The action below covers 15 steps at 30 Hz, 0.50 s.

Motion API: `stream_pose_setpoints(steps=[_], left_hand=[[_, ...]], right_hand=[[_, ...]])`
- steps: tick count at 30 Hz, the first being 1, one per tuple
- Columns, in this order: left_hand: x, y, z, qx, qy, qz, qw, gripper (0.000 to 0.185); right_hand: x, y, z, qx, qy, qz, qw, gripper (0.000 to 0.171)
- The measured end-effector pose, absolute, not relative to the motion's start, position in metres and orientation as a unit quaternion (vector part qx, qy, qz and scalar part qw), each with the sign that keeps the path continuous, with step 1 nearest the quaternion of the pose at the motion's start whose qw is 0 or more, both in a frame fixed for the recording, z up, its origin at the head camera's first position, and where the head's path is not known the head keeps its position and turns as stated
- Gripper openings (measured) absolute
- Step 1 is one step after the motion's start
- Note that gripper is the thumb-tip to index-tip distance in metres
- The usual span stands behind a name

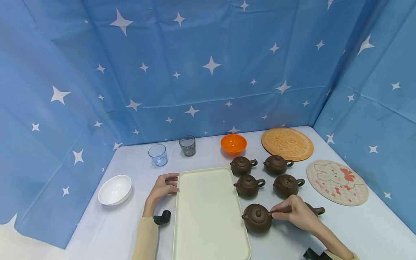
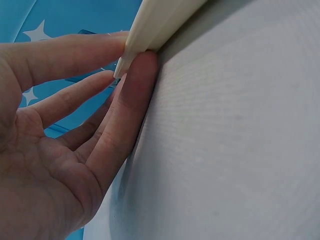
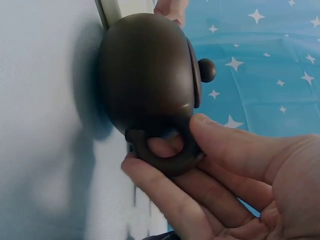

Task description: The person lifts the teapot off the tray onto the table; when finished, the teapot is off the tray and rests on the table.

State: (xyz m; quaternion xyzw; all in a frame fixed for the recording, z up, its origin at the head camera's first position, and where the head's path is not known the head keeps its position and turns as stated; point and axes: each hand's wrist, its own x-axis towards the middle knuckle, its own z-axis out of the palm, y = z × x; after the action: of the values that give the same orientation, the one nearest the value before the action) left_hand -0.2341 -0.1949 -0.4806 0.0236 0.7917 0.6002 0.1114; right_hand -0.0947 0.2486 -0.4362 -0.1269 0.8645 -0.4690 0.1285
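Observation:
My right hand [image 1: 297,215] pinches the handle of a round dark brown teapot [image 1: 256,218] between thumb and fingers. In the right wrist view the teapot [image 3: 145,75] hangs close over the white tabletop, its shadow beside it. Its spout points left, at the right rim of a cream rectangular tray [image 1: 211,213]. On the tray's left side my left hand [image 1: 164,186] has its fingertips against the rim; the left wrist view shows extended fingers [image 2: 135,90] touching the outer wall of the tray [image 2: 160,20]. Behind my right hand another brown teapot [image 1: 320,210] is mostly hidden.
Several more brown teapots [image 1: 248,186] stand in two columns right of the tray. Beyond them are an orange bowl [image 1: 233,144], an orange-slice mat [image 1: 287,143] and a rabbit mat [image 1: 338,183]. At left are a white bowl [image 1: 115,190], a blue glass [image 1: 158,155] and a grey glass [image 1: 187,145].

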Motion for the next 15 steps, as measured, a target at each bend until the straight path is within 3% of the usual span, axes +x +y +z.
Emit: stream_pose_setpoints(steps=[15], left_hand=[[-0.2355, -0.1942, -0.4815, 0.024, 0.796, 0.595, 0.108, 0.062]], right_hand=[[-0.0919, 0.2453, -0.4358, -0.145, 0.889, -0.42, 0.109, 0.011]])
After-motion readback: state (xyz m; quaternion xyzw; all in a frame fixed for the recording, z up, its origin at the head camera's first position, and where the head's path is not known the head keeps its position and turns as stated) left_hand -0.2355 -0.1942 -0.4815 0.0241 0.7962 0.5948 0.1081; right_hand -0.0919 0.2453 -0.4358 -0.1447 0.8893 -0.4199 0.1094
